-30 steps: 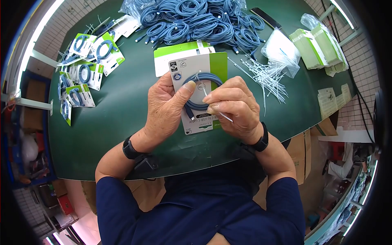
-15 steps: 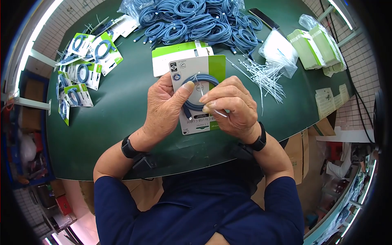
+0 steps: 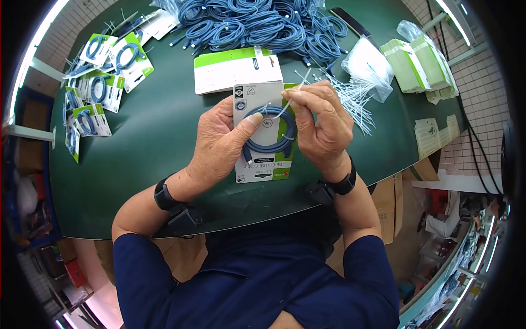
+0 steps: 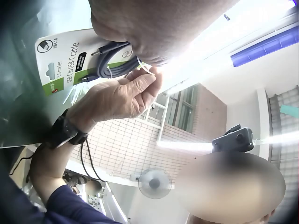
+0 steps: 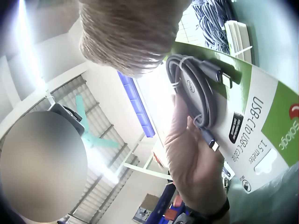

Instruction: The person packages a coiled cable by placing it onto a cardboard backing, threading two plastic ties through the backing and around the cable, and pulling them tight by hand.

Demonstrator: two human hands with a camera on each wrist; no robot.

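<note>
In the head view the left hand (image 3: pixel 218 140) grips a white and green card (image 3: pixel 262 172) by its left edge, thumb on a coiled blue cable (image 3: pixel 291 135) lying on the card. The right hand (image 3: pixel 323 120) pinches a thin white cable tie (image 3: pixel 300 90) near the top of the coil. Its tail sticks up past the fingers. The left wrist view shows the pinched tie at the right hand's (image 4: pixel 122 99) fingertips. Two cable ends hang at the coil's lower side, seen in the right wrist view beside the left hand (image 5: pixel 194 158).
Blue coiled cables (image 3: pixel 263 27) are heaped at the back. A card stack (image 3: pixel 219 74) lies behind the hands, carded cables (image 3: pixel 98 90) at the left. Loose white ties (image 3: pixel 359 107), a plastic bag (image 3: pixel 367 64), a dark phone-like object (image 3: pixel 350 22) and green-white stacks (image 3: pixel 408 66) are at the right.
The right hand has moved up from the coil's lower right to near its top, still pinching the tie. The card now stands straighter, and more of the coil shows.
</note>
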